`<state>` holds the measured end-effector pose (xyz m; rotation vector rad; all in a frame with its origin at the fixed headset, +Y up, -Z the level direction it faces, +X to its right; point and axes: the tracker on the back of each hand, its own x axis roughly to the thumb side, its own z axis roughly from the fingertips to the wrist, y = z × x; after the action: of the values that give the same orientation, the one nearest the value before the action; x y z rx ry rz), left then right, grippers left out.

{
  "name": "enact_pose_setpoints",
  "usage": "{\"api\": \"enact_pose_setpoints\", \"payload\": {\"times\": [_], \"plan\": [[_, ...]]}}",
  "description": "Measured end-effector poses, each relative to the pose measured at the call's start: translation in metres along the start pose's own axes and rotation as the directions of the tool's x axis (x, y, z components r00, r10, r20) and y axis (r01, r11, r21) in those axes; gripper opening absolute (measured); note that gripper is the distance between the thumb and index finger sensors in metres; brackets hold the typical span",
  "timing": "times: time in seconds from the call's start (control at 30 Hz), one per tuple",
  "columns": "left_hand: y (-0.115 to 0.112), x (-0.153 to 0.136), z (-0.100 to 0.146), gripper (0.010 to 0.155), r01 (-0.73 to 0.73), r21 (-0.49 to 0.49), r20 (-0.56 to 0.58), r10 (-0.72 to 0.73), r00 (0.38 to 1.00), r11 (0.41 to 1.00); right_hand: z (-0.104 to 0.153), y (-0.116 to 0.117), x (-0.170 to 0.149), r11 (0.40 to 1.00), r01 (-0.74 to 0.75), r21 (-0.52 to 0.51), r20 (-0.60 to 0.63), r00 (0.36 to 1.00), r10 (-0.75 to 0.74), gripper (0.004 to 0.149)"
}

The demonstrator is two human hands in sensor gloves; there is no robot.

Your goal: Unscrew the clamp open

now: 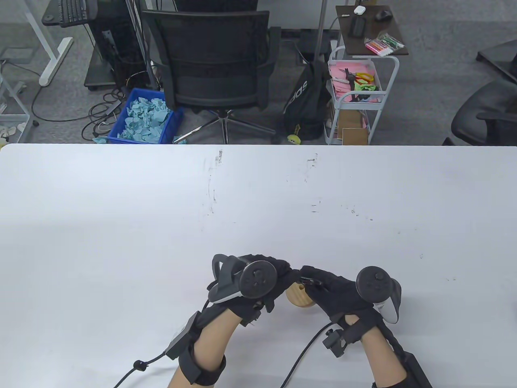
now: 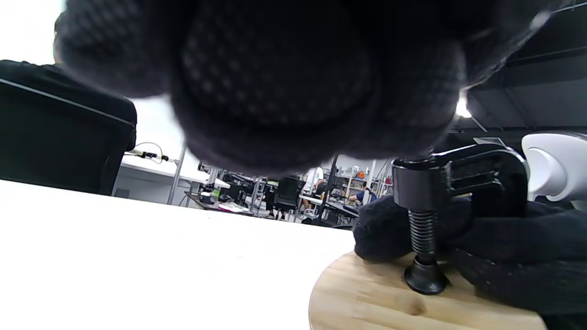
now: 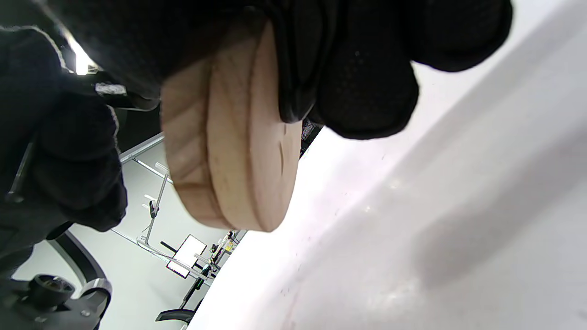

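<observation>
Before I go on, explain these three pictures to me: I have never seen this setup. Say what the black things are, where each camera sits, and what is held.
They are a person's two gloved hands, each with a tracker strapped to its back. One camera looks down at the white table; one sits on each wrist. The left hand and right hand meet over a stack of wooden discs. A black clamp sits on the discs, its screw pad pressing the top one. The right hand holds the discs and clamp; the left hand is at the screw's top, its grip hidden.
</observation>
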<state>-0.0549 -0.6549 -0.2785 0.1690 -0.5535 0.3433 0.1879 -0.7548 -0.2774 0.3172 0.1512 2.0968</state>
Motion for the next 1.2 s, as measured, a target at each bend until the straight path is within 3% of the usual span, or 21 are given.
{"api": "enact_pose_setpoints", "payload": {"times": [0.13, 0.33, 0.47, 0.63, 0.73, 0.8, 0.9, 1.2], "plan": [[0.006, -0.001, 0.003, 0.047, 0.008, 0.009, -0.003, -0.008, 1.000, 1.000, 0.000, -0.004, -0.003, 0.999, 0.045, -0.007, -0.010, 0.999, -0.045, 0.048], [0.017, -0.008, 0.004, 0.051, -0.174, -0.022, 0.032, 0.174, 0.984, 0.985, 0.002, -0.014, -0.011, 0.991, 0.127, -0.033, -0.034, 0.991, -0.128, 0.049], [0.013, -0.006, 0.002, 0.060, -0.137, -0.144, 0.051, 0.146, 0.988, 0.980, 0.001, -0.016, -0.013, 0.989, 0.145, -0.027, -0.040, 0.988, -0.146, 0.049], [0.011, -0.001, 0.002, 0.061, -0.162, -0.135, 0.082, 0.174, 0.981, 0.977, 0.001, -0.014, -0.013, 0.987, 0.163, -0.002, -0.032, 0.986, -0.163, 0.049], [0.011, 0.002, 0.004, 0.065, -0.165, -0.078, 0.104, 0.173, 0.979, 0.983, 0.000, -0.011, -0.012, 0.980, 0.200, 0.019, -0.026, 0.980, -0.199, 0.049], [0.011, 0.004, 0.003, 0.062, -0.209, -0.090, 0.119, 0.219, 0.968, 0.974, 0.000, -0.008, -0.009, 0.986, 0.163, 0.033, -0.021, 0.987, -0.162, 0.049], [0.012, 0.007, 0.004, 0.047, -0.211, -0.087, 0.127, 0.221, 0.967, 0.974, 0.000, -0.006, -0.006, 0.989, 0.139, 0.060, -0.002, 0.990, -0.139, 0.049], [0.011, 0.006, 0.005, 0.042, -0.095, 0.014, 0.086, 0.094, 0.992, 0.995, -0.001, 0.003, 0.000, 0.989, 0.090, 0.117, 0.012, 0.996, -0.092, 0.048]]}}
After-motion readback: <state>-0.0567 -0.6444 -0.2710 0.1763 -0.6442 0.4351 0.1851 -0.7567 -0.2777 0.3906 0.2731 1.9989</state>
